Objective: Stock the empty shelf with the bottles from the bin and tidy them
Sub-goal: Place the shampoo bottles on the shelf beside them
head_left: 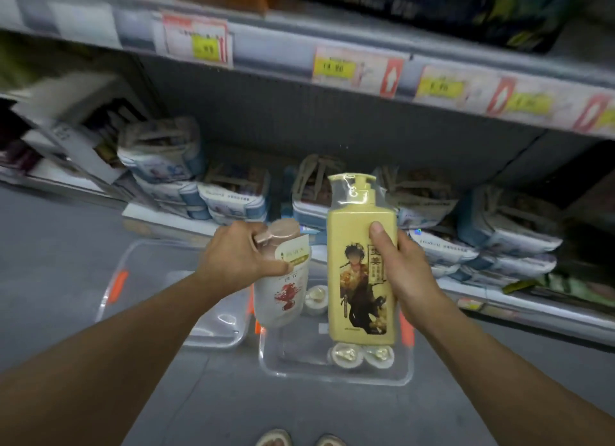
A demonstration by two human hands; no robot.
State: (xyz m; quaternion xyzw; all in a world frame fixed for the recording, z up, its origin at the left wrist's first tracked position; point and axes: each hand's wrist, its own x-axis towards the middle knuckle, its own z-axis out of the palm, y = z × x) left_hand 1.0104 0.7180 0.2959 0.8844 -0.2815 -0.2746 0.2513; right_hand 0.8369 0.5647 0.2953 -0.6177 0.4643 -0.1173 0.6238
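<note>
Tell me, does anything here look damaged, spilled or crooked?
Nothing looks spilled or broken. The left hand holds the beige bottle tilted rather than upright. The yellow pump bottle in the right hand is upright, its pump wrapped in clear plastic.

floor: grey, smooth [50,246]
shelving: grey metal store racks, dark back panel [299,113]
shelf edge: price tags, yellow and red [359,71]
lower shelf: stacked tissue packs [233,199]
light: dim
</note>
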